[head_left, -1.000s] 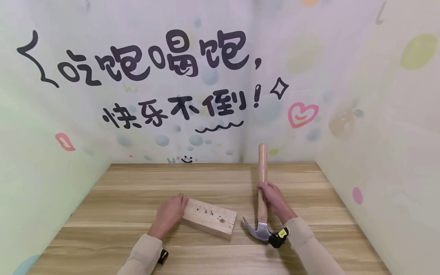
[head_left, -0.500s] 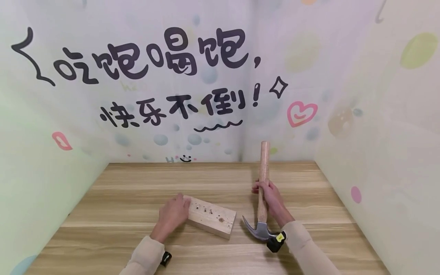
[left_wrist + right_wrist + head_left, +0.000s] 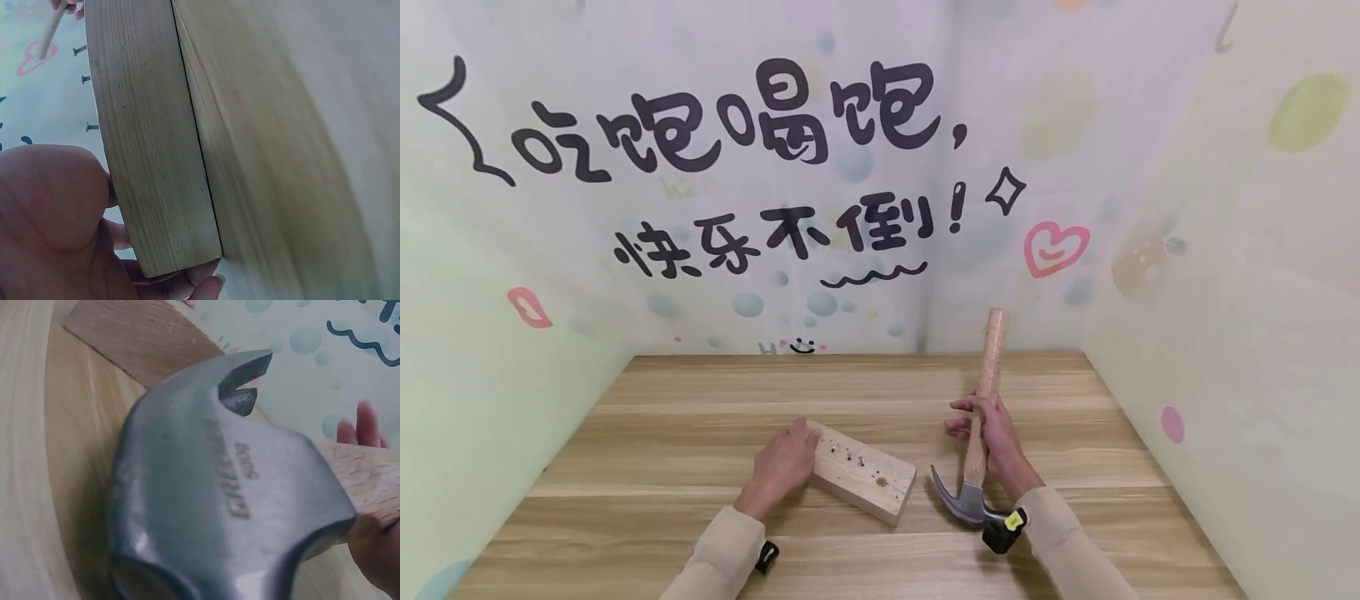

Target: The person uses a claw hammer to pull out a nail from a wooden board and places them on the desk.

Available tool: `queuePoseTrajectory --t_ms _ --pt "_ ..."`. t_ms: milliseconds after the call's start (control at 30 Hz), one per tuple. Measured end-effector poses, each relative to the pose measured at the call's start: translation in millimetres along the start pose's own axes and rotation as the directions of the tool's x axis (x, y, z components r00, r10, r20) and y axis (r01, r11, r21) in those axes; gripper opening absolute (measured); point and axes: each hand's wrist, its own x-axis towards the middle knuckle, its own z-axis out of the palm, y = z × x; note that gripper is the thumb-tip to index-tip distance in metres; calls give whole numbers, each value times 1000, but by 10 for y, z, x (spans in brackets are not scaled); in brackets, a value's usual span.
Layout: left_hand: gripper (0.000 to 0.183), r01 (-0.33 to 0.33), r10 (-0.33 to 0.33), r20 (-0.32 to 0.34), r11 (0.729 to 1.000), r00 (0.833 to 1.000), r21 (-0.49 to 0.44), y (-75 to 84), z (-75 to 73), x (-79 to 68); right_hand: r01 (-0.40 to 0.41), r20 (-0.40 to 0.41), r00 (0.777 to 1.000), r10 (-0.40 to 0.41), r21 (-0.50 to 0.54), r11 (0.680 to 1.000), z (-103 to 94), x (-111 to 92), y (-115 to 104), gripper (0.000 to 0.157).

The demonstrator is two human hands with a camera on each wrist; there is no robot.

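A pale wooden block (image 3: 865, 473) lies on the table, angled toward the front right. My left hand (image 3: 786, 460) grips its left end, and in the left wrist view the fingertips (image 3: 209, 287) curl round that end. Several small nails (image 3: 92, 127) stick up from its top face. To the right, my right hand (image 3: 1002, 435) holds a claw hammer (image 3: 991, 367) by the wooden handle, with some fingers spread out past it. The handle points toward the back wall. The steel head (image 3: 187, 469) is nearest me, its claw turned toward the block.
The wood-grain table (image 3: 700, 387) ends at a printed back wall (image 3: 737, 325), with side walls left and right. Dark wrist devices (image 3: 766, 557) sit at both cuffs, the right one overlapping the hammer's striking face in the head view.
The hammer's handle end has swung to the right, and my right fingers have spread from the handle. My left hand has shifted slightly rightward at the block's end, and the block has turned a little.
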Motion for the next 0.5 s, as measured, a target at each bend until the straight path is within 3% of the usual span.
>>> queuePoseTrajectory --t_ms 267,500 --pt "48 -51 51 11 999 999 -4 68 21 114 4 13 1000 -5 24 1000 -23 -45 -52 9" --pt "47 -67 66 -28 997 997 -34 183 77 223 -4 30 1000 1 91 996 -55 -76 -76 9"
